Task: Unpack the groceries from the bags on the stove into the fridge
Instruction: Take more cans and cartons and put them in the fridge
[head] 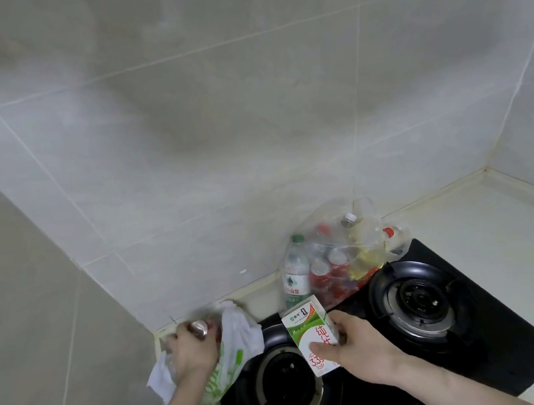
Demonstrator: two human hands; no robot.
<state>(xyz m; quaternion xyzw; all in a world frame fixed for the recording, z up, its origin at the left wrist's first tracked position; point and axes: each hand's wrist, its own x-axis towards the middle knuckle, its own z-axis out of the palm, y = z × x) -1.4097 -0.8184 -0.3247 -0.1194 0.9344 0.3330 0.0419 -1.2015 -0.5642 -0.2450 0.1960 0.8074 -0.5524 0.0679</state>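
Gripping a milk carton (311, 334) above the black stove (468, 328), the right hand (356, 345) pinches its lower half. Left hand (190, 349) clutches a metal-capped item (199, 328) inside the white bag (235, 349). Beyond the right hand, a clear bag (346, 253) holds bottles and cans, touching the pale bench (506, 236).

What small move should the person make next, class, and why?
Probably lift the left hand out of the white bag with the can it grips. The right hand already holds the milk carton clear, so both items could go to the fridge.
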